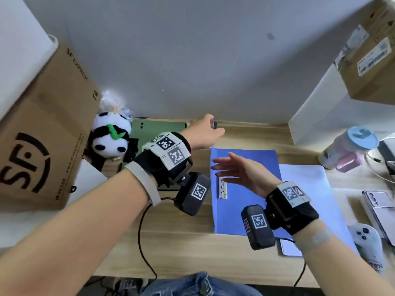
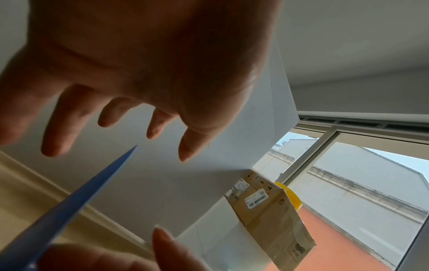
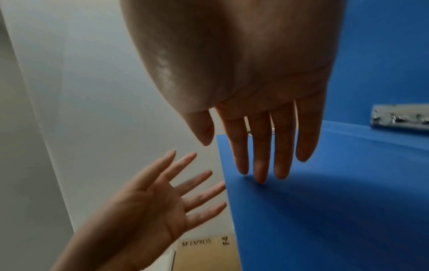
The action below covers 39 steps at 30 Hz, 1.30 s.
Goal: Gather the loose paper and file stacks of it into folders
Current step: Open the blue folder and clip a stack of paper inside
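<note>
A blue folder (image 1: 245, 201) lies open on the wooden desk, with a metal clip (image 1: 223, 188) near its spine. Its cover (image 3: 325, 210) stands upright, seen edge-on in the left wrist view (image 2: 69, 207). My left hand (image 1: 210, 130) is at the cover's top edge, fingers spread and holding nothing (image 3: 162, 194). My right hand (image 1: 230, 169) hovers over the folder's inside, and its straight fingertips (image 3: 260, 176) touch the raised cover. White paper (image 1: 310, 184) lies under the folder's right side. A green folder (image 1: 158, 129) lies at the back left.
A large SF Express box (image 1: 42, 135) and a panda plush (image 1: 111, 135) stand at the left. At the right are a blue-capped bottle (image 1: 350, 146), a phone (image 1: 378, 206) and a pale controller (image 1: 367, 240). A cardboard box (image 1: 372, 56) sits on a white shelf.
</note>
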Each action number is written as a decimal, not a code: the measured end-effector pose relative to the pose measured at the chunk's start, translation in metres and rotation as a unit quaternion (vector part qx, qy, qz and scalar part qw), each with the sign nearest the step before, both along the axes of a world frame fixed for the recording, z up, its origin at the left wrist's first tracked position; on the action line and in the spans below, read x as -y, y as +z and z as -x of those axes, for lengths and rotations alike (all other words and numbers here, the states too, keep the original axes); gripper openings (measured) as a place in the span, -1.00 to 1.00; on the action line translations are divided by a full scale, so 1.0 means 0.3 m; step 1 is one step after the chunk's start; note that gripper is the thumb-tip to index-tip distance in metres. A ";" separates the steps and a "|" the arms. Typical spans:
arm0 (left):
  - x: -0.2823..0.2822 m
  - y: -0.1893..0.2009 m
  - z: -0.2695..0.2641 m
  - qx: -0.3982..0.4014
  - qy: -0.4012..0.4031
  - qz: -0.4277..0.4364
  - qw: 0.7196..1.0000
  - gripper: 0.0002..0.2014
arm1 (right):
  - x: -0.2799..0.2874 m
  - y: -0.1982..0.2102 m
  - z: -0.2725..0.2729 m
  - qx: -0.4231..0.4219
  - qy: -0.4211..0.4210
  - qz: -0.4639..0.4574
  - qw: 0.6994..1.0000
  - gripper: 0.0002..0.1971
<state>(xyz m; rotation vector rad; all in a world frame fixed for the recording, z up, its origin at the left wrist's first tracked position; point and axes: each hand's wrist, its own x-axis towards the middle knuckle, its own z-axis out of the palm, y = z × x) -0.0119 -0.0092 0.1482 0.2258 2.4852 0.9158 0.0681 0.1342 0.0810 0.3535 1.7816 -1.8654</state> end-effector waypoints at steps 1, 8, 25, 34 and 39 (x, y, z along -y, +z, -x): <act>0.027 -0.006 0.004 0.001 0.006 0.005 1.000 -0.43 | 0.032 -0.015 0.005 0.007 0.015 0.003 1.000 -0.59; 0.176 -0.161 0.050 0.058 0.061 0.084 0.993 -0.44 | 0.133 -0.186 0.020 0.107 0.030 -0.023 0.994 -0.65; 0.347 -0.663 -0.006 0.081 0.251 0.207 0.942 -0.40 | 0.021 -0.544 0.000 0.170 -0.025 -0.368 0.914 -0.57; 0.370 -0.719 -0.005 0.059 0.300 0.177 0.935 -0.10 | 0.040 -0.584 0.014 0.131 -0.033 -0.448 0.884 -0.35; 0.374 -0.727 0.009 0.077 0.315 0.166 0.931 0.02 | 0.047 -0.570 0.016 0.121 0.014 -0.474 0.872 -0.51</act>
